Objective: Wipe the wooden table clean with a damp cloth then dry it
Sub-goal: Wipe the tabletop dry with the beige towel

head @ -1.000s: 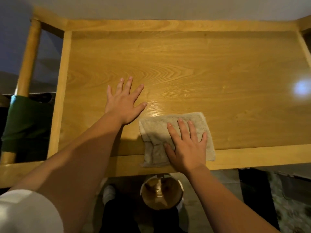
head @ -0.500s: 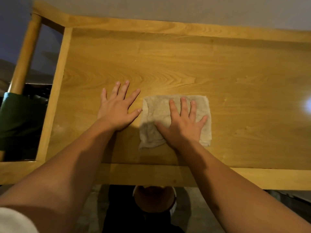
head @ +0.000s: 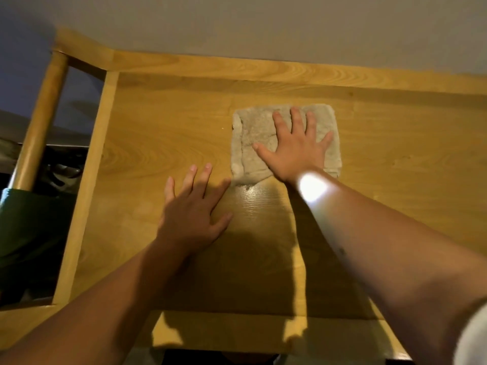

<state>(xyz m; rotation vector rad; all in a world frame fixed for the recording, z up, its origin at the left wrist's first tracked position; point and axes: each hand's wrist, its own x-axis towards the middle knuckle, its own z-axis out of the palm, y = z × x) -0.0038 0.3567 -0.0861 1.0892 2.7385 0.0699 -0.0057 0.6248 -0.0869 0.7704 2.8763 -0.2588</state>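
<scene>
A folded beige cloth [head: 253, 133] lies flat on the wooden table [head: 395, 154], near its far rail. My right hand [head: 296, 147] presses on the cloth with straight, spread fingers and covers its right half. My left hand [head: 192, 212] rests flat on the bare wood, nearer to me and left of the cloth, fingers spread. A shiny damp streak [head: 259, 204] shows on the wood just behind the cloth, between my two arms.
A raised wooden rail [head: 263, 67] borders the table at the back, against a pale wall. Another rail [head: 84, 191] runs down the left side, beside a round wooden post [head: 39, 122]. Something dark green [head: 29, 233] sits beyond the left rail.
My right hand has pushed the cloth away from the near edge to the far side of the table. My left hand stays flat on the wood.
</scene>
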